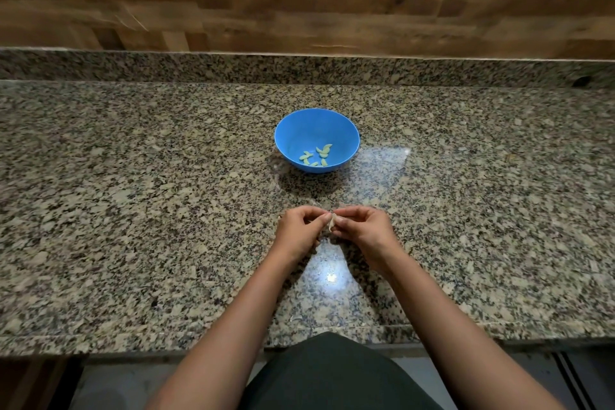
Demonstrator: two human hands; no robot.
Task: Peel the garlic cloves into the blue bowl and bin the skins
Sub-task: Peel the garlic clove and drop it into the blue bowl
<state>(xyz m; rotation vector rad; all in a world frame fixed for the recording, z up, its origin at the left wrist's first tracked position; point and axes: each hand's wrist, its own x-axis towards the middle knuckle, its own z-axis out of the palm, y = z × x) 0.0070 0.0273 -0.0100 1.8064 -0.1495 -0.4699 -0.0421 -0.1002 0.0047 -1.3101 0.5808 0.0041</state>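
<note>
A blue bowl [316, 130] stands in the middle of the granite counter [133, 210]. Several peeled pale cloves [316, 155] lie in its bottom. In front of the bowl, my left hand [298, 231] and my right hand [361, 226] meet fingertip to fingertip over the counter. Between them they pinch one small garlic clove [331, 221] with papery skin hanging from it. Most of the clove is hidden by the fingers.
A scrap of garlic skin [296, 318] lies near the counter's front edge, and thin skin wisps [317, 203] sit just beyond my hands. A wood-panelled wall [299, 10] rises behind the counter's raised back ledge. No bin is in view.
</note>
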